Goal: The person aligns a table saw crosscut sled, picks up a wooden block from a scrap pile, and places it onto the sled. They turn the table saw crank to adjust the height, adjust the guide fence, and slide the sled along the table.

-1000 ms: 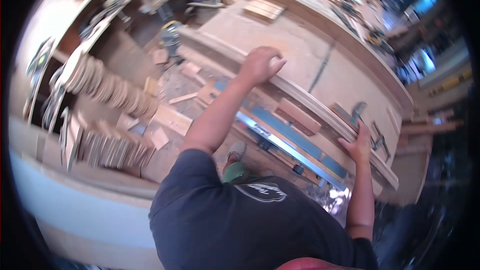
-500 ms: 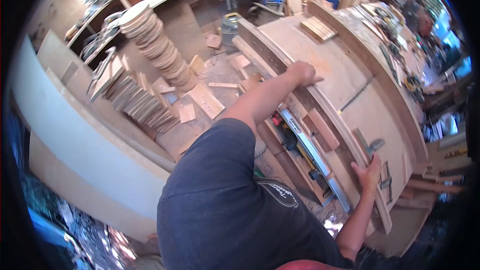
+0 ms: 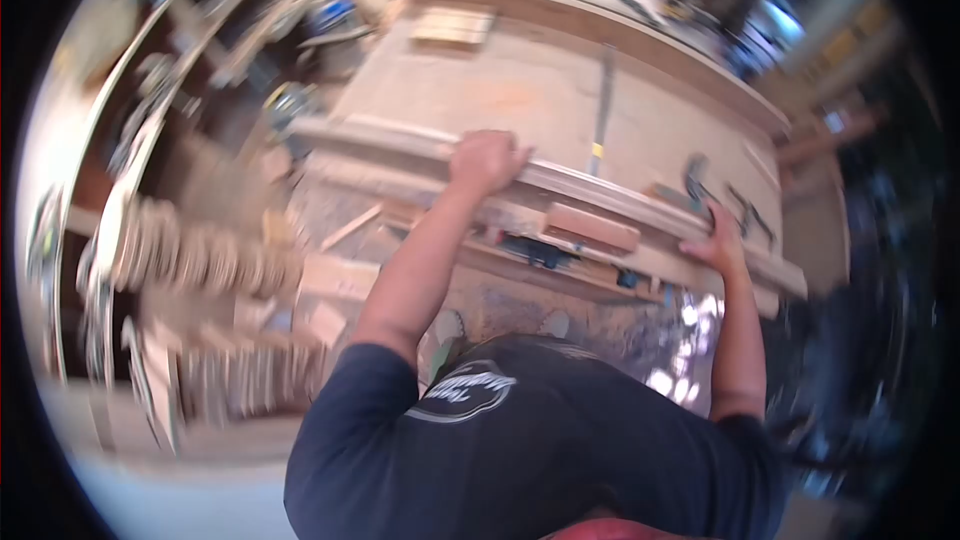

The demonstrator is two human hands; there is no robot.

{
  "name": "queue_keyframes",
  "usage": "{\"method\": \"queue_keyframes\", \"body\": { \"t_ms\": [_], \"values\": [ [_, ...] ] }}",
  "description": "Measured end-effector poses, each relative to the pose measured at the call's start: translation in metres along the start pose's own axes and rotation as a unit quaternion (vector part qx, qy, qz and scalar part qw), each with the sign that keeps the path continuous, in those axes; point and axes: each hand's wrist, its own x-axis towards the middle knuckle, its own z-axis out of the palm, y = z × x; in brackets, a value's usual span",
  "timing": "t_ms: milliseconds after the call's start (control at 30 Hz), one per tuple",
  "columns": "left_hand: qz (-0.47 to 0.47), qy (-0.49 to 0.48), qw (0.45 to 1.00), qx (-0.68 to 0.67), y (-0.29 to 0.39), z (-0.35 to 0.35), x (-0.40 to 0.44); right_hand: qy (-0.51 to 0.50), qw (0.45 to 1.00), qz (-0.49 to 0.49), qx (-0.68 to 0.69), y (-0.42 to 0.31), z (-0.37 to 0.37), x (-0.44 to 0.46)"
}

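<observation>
A long wooden board with a grooved upper edge runs across the near side of the workbench. My left hand is closed over its edge, left of the middle. Toward the right end, my right hand grips the same board, thumb on the near side and fingers over the far side. Between my hands, a reddish wood block sits against the near face. Beyond the board lie a dark strip with a yellow mark and a clamp near my right hand.
Round wooden discs and stacked thin boards stand at left, near loose offcuts. A pale slatted wood piece rests at the bench's far left. Power tools sit on a low shelf below. Shavings and my shoes are on the floor.
The view has swung, so the board looks more level across it. Both hands stay on the board. The silver-and-blue bar seen below it earlier no longer shows.
</observation>
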Motion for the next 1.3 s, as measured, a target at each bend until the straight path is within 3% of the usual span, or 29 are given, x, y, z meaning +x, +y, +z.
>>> {"method": "queue_keyframes", "body": {
  "t_ms": [133, 333, 400, 500, 567, 700, 767, 833, 900, 1167, 1233, 1300],
  "values": [
    [0.091, -0.010, 0.995, -0.029, -0.007, -0.010, -0.003, 0.013, 0.999, 0.031, 0.014, -0.018, -0.001, -0.009],
    [0.124, 0.008, 0.992, -0.028, -0.009, -0.008, -0.005, 0.020, 0.979, 0.186, -0.081, -0.060, 0.001, -0.026],
    [0.102, 0.003, 0.995, -0.020, -0.006, -0.012, -0.006, 0.055, 0.984, 0.168, 0.036, -0.056, 0.001, -0.033],
    [0.099, 0.000, 0.995, -0.017, -0.006, -0.009, -0.004, -0.004, 0.975, 0.201, 0.093, -0.049, -0.014, -0.035],
    [0.103, 0.006, 0.995, -0.014, -0.004, -0.009, -0.005, 0.004, 0.981, 0.187, 0.058, -0.040, -0.016, -0.033],
    [0.084, 0.009, 0.996, -0.021, 0.002, -0.010, -0.004, 0.045, 0.960, 0.218, 0.170, 0.005, -0.032, -0.010],
    [0.051, -0.007, 0.998, -0.025, 0.007, -0.010, -0.002, -0.116, 0.930, 0.254, 0.240, 0.012, -0.053, 0.008],
    [0.036, -0.007, 0.999, -0.018, 0.009, -0.007, 0.000, -0.181, 0.947, 0.184, 0.191, 0.025, -0.055, 0.018],
    [-0.001, -0.009, 1.000, -0.020, 0.011, -0.007, -0.001, -0.318, 0.928, 0.132, 0.141, 0.026, -0.051, 0.031],
    [-0.060, 0.014, 0.998, -0.006, 0.022, -0.003, -0.001, -0.414, 0.891, 0.027, 0.182, 0.059, -0.033, 0.073],
    [-0.063, 0.019, 0.998, 0.003, 0.026, -0.005, 0.000, -0.349, 0.913, -0.060, 0.203, 0.069, -0.015, 0.065],
    [-0.077, 0.007, 0.997, -0.010, 0.025, -0.004, 0.000, -0.359, 0.905, -0.055, 0.220, 0.074, -0.007, 0.067]
  ]
}}
